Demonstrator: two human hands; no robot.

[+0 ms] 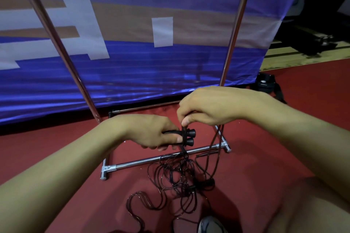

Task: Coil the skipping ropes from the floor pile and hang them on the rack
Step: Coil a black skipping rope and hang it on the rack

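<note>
While left hand (151, 132) grips handles (189, 137), right hand (206, 108) pinches rope (214, 149) just above.

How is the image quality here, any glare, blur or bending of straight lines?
Head view: wide-angle bending bows the rack poles outward; sheen streaks the blue banner; top edge is blurred; the dark rope pile reads poorly on the red floor.
</note>
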